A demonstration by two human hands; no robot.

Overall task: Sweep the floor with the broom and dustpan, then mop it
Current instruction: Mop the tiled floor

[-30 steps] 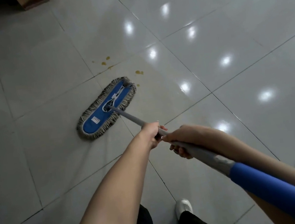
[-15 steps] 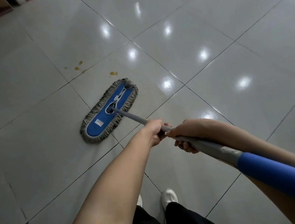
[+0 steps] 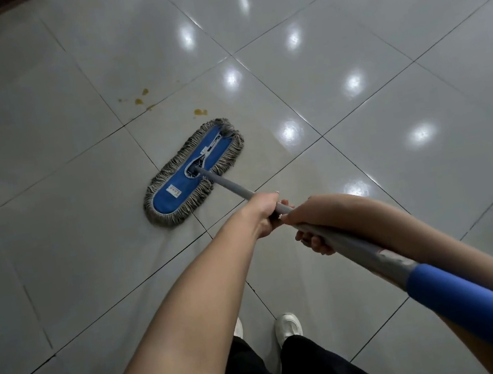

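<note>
The blue fringed mop head (image 3: 193, 171) lies on the tiled floor (image 3: 52, 254), far-left of the left hand (image 3: 264, 213) and right hand (image 3: 314, 224), both clamped on its grey handle (image 3: 228, 186), and has slid right since a second ago, below the yellow stain (image 3: 200, 112).

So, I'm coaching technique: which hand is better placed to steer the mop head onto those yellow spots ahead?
Left, probably. The left hand grips the handle lower, nearer the mop head, so it guides best; the right hand grips just behind. The spots lie beyond the head.
</note>
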